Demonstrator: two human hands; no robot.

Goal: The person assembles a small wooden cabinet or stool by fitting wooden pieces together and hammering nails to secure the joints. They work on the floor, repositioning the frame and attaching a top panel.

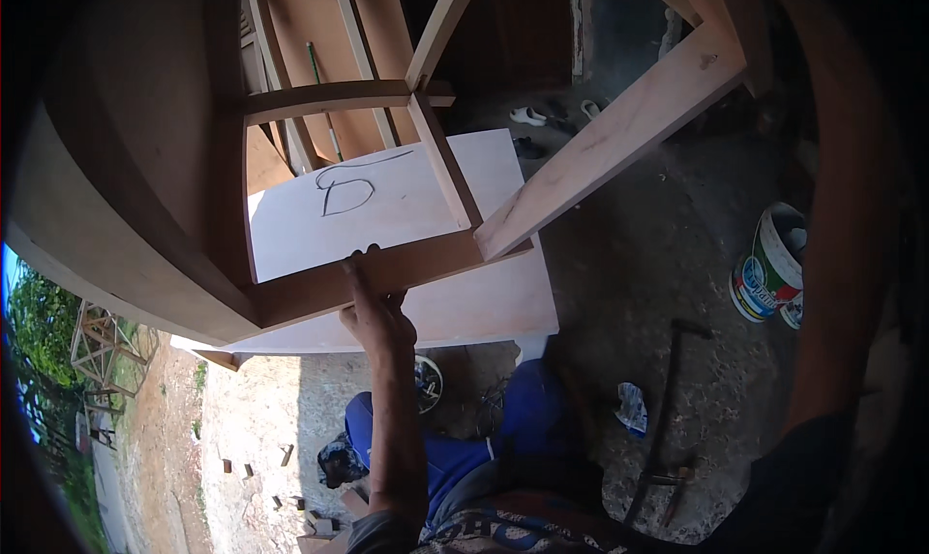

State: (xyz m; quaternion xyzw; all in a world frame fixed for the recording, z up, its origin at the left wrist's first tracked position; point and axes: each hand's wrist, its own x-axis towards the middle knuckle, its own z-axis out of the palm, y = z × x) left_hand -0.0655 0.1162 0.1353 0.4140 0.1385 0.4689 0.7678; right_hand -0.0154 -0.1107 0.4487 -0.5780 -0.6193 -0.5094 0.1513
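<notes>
A large wooden furniture frame [368, 273] of pale rails, with a broad curved panel on its left, is tilted in front of me. My left hand [379, 312] is closed round its lower rail, with fingers showing over the far edge. Up along the right side runs my right forearm [832, 264], towards the frame's slanted leg [619, 138] at the top right. Darkness and the picture's edge hide my right hand there. Beneath the frame lies a white board [387, 196] with a dark hand-drawn mark.
At right on the rough floor stands a paint bucket [769, 264]. A dark long-handled tool [663, 419] and a crumpled plastic bag [632, 409] lie nearer. Small wood offcuts [249, 470] lie at lower left. Another wooden frame [319, 41] leans at the back, and pale shoes [527, 116] are beyond.
</notes>
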